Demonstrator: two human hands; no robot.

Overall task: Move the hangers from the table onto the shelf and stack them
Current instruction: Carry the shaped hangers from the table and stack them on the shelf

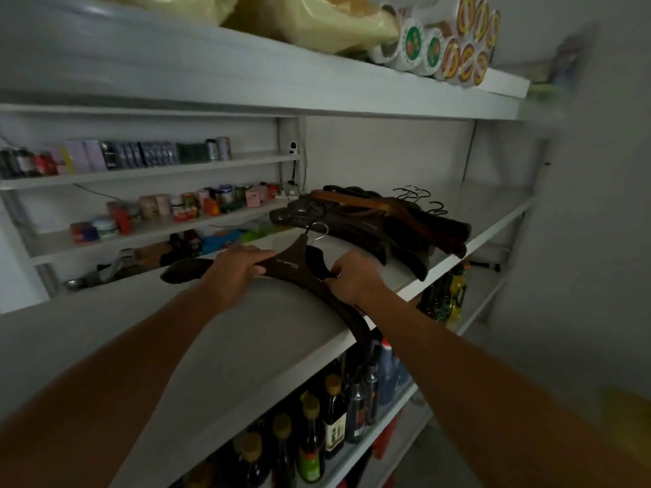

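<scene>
A dark brown wooden hanger (287, 264) with a metal hook lies flat on the white shelf (246, 311). Its right arm sticks out past the shelf's front edge. My left hand (234, 267) grips its left arm and my right hand (354, 276) grips its right arm near the neck. Behind it, further right on the same shelf, a stack of dark and brown hangers (373, 220) lies with black hooks pointing to the back.
Small boxes and jars (197, 204) fill the narrow shelves at the back left. Dark bottles (327, 417) stand on the shelf below. Yellow bags (310, 19) and round packs (454, 47) sit on the top shelf. The shelf surface to the right of the stack is bare.
</scene>
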